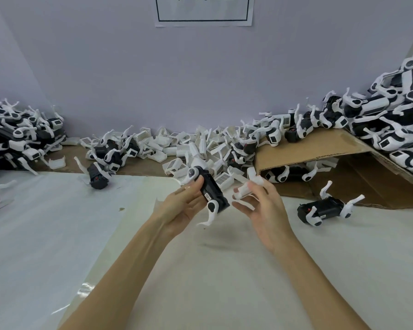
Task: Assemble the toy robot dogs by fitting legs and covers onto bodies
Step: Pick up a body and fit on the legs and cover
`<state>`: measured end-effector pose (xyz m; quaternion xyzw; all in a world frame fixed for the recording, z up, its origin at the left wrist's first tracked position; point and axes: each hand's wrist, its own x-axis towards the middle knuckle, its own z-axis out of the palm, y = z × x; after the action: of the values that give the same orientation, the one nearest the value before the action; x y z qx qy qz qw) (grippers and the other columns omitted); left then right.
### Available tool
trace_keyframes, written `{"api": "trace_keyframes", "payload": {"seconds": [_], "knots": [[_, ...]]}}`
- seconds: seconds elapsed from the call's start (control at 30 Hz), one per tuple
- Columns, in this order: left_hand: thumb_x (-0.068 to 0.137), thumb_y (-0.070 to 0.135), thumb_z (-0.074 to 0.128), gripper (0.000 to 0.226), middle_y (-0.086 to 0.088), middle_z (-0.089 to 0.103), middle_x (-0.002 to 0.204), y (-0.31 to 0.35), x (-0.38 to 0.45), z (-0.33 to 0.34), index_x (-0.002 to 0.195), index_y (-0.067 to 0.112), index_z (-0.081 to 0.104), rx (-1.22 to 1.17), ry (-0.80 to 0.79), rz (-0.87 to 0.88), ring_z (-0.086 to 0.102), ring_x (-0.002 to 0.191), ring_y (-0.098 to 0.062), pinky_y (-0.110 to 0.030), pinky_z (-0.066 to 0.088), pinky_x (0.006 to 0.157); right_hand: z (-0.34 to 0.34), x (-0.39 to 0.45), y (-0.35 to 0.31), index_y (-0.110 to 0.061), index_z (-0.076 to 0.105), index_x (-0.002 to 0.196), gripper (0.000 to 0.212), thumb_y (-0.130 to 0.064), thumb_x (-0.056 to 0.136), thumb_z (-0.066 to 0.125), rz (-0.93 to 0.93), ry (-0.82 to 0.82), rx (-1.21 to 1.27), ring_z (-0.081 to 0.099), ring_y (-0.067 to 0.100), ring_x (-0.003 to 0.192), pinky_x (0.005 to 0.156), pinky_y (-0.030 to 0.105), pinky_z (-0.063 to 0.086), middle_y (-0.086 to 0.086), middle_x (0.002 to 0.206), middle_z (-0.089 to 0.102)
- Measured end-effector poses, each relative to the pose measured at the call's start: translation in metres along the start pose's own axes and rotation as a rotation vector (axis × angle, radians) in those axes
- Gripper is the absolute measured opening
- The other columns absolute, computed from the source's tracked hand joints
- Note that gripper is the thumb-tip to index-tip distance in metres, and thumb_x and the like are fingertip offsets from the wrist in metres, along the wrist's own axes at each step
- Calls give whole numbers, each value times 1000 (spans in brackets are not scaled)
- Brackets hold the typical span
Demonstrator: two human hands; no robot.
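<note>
My left hand [188, 203] grips a black robot dog body [212, 190] above the middle of the table, tilted, with white legs sticking out at its top and bottom ends. Just right of it, my right hand [260, 206] pinches a white cover piece [248, 186] between thumb and fingers. The body and the cover are a small gap apart. A heap of loose white covers [200, 146] lies behind both hands along the wall.
Piles of dogs sit at the far left [17, 136] and on a cardboard sheet [320, 144] at the right. One black body with legs [324, 208] lies right of my hands, another [98, 177] to the left. White sheeting [45, 222] covers the table.
</note>
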<state>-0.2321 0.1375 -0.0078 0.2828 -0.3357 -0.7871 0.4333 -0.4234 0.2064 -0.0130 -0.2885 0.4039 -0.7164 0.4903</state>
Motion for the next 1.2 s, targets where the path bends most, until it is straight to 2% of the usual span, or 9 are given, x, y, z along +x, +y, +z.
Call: {"api": "trace_keyframes", "payload": {"seconds": [0.13,0.2,0.3,0.5,0.7,0.9,1.0,1.1,1.2], "knots": [[79,18,85,70,-24,72,130,-9,0,7,140,-8,61,48,12,58,75,114,-34,-35,64,88,-2,-3,1,-10,58,130,36,-23,99,71,-114,-6,-273,72,16,110,84,33,51,1,107,76],[84,18,82,69,-25,71,132,-14,-2,10,142,-9,58,73,-37,62,73,119,-36,-36,63,91,-2,-6,1,-22,67,126,27,-25,100,69,-164,-49,-439,69,8,104,89,33,52,-11,105,76],[92,15,77,59,-26,68,138,-17,-5,13,143,-8,58,90,-131,58,69,126,-38,-37,61,95,2,-12,3,-30,67,137,34,-28,103,66,-236,-125,-648,67,9,114,100,35,55,-16,127,70],[89,15,79,56,-21,70,138,-12,-7,16,139,-5,64,77,-117,57,71,124,-33,-37,63,92,8,-22,7,-28,63,140,36,-29,104,64,-346,-113,-675,68,13,112,96,40,57,-12,127,70],[79,16,91,49,-19,77,119,-15,-11,17,119,-1,69,191,14,185,76,113,-34,-41,64,91,9,-23,16,-22,50,152,47,-27,106,59,-498,-177,-938,54,-5,123,99,8,40,-7,128,61],[73,11,97,45,1,77,91,-20,-12,19,100,11,61,307,50,286,78,93,-23,-37,65,81,11,-25,23,-20,45,154,67,-23,95,76,-417,-199,-1051,54,8,133,107,22,47,-8,142,59],[76,21,98,45,2,72,101,-27,-13,22,96,11,59,590,82,393,72,93,-18,-34,57,83,8,-25,23,-25,60,129,43,-22,91,80,-408,-77,-1035,68,11,105,87,31,57,-11,112,72],[76,33,98,45,7,68,103,-38,-14,25,95,23,58,829,99,551,65,99,-9,-15,49,82,6,-27,24,-25,56,127,41,-11,93,73,-399,-46,-1045,66,10,97,75,15,50,-11,107,70],[81,35,92,41,2,64,106,-43,-11,24,100,24,57,847,15,604,64,105,-16,-30,60,87,7,-27,24,-24,45,132,44,-3,97,61,-347,-103,-1028,66,15,101,80,25,53,-6,114,69]]}}
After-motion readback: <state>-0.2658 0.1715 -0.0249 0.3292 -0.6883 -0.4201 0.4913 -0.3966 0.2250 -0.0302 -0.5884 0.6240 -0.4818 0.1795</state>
